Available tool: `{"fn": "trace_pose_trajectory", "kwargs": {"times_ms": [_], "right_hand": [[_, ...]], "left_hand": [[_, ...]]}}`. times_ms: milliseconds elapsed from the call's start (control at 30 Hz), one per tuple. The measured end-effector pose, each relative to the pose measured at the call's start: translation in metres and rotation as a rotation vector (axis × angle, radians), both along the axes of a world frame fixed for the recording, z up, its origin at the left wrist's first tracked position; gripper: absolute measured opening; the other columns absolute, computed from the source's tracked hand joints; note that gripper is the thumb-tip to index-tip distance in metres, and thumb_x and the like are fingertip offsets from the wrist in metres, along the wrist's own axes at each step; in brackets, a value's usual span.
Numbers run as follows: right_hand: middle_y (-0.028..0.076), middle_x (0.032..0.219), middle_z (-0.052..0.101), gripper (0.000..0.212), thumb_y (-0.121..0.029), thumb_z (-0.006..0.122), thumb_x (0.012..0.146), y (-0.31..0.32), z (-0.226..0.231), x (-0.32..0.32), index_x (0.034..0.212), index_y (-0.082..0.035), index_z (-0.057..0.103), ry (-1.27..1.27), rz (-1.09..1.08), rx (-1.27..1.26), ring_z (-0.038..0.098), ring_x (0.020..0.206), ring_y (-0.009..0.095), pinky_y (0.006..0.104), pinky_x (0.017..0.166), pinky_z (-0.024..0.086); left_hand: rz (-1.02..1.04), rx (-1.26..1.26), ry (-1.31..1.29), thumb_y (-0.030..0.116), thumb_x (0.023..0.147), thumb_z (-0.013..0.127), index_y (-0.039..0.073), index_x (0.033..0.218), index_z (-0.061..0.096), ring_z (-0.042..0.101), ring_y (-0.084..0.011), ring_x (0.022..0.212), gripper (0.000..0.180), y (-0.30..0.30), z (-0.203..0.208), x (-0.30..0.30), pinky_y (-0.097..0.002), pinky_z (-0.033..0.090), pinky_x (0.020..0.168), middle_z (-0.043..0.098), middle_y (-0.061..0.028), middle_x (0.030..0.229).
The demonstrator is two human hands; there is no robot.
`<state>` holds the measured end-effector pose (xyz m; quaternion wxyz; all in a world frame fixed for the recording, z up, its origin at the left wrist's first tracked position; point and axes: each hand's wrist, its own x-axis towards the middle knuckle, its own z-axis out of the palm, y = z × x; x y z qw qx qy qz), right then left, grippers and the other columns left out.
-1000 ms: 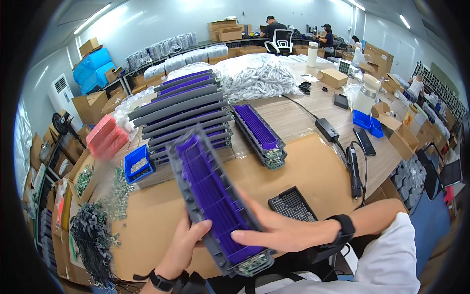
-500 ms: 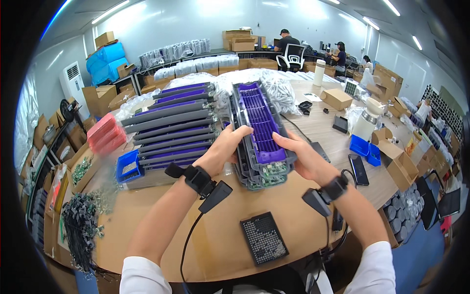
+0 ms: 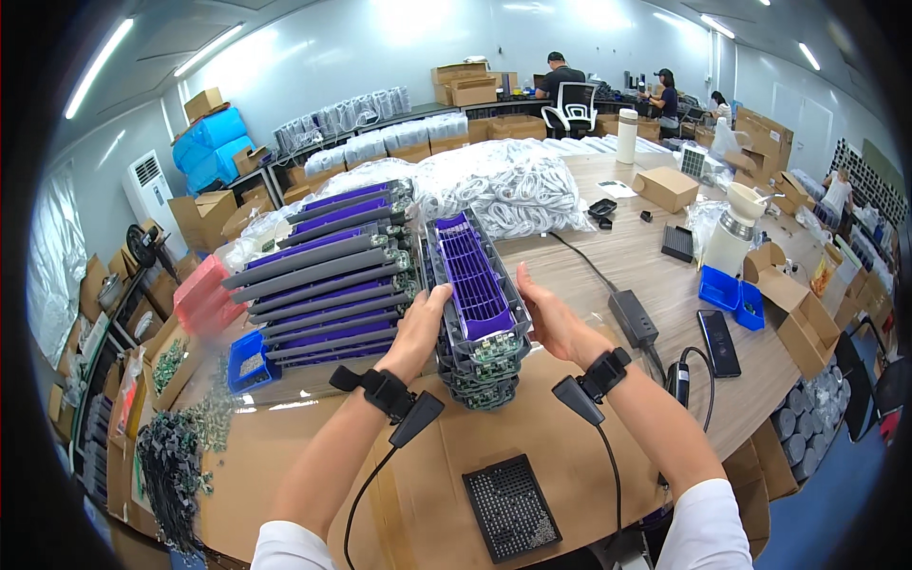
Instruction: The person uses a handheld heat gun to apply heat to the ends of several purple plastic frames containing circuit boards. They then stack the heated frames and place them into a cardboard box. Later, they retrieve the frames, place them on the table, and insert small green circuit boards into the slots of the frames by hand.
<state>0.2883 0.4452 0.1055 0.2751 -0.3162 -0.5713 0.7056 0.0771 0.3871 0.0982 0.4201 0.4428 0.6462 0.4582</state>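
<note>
A stack of grey plastic housings with purple slatted grilles (image 3: 478, 290) stands on the table in front of me. Green circuit boards (image 3: 496, 350) show at its near end. My left hand (image 3: 420, 328) holds the stack's left side, thumb along the upper edge, other fingers mostly hidden. At the right side is my right hand (image 3: 560, 326), its thumb stretched up and apart from the top housing; whether its hidden fingertips touch the side I cannot tell. To the left lies a row of similar grey and purple housings (image 3: 318, 275). A black tray (image 3: 513, 508) of small metal parts lies nearer me.
Blue bins (image 3: 249, 366) (image 3: 730, 294) sit left and right. Bagged white cables (image 3: 513, 185) lie behind the stack. A power adapter (image 3: 633, 318), phone (image 3: 719, 342) and steel flask (image 3: 727, 237) are at right; wired parts (image 3: 171, 475) lie at left. People work at the back.
The top housing has come down and nearer me onto the stack. My right thumb has lifted off the grille, and my left thumb has shifted to the side edge. The view has turned slightly.
</note>
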Motion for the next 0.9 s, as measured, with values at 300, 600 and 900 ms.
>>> {"fn": "trace_pose_trajectory", "kwargs": {"times_ms": [300, 600, 900], "right_hand": [[0.01, 0.134, 0.054, 0.074, -0.066, 0.037, 0.093, 0.004, -0.025, -0.004, 0.137, -0.007, 0.047, 0.365, 0.091, -0.273, 0.055, 0.118, 0.023, 0.038, 0.101, 0.044], [0.008, 0.129, 0.058, 0.064, -0.059, 0.04, 0.094, 0.01, -0.039, -0.019, 0.134, -0.011, 0.051, 0.268, 0.079, -0.283, 0.058, 0.115, 0.02, 0.0363, 0.095, 0.048], [0.006, 0.134, 0.055, 0.064, -0.061, 0.042, 0.094, -0.011, -0.023, -0.028, 0.137, -0.014, 0.048, 0.388, 0.121, -0.289, 0.056, 0.117, 0.021, 0.0395, 0.099, 0.046]], "left_hand": [[0.1, -0.044, -0.453, 0.057, 0.086, 0.056, 0.02, 0.137, 0.041, 0.056, -0.0287, 0.116, 0.065, -0.019, 0.008, 0.034, -0.0547, 0.044, 0.095, 0.056, -0.01, 0.128], [-0.134, -0.16, -0.621, 0.065, 0.08, 0.058, 0.011, 0.138, 0.046, 0.047, -0.0392, 0.124, 0.08, -0.019, 0.007, 0.017, -0.0683, 0.036, 0.091, 0.051, -0.0194, 0.136], [-0.146, -0.116, -0.671, 0.066, 0.08, 0.059, 0.008, 0.134, 0.052, 0.05, -0.036, 0.122, 0.079, -0.025, 0.006, 0.009, -0.0641, 0.033, 0.098, 0.055, -0.0173, 0.132]]}}
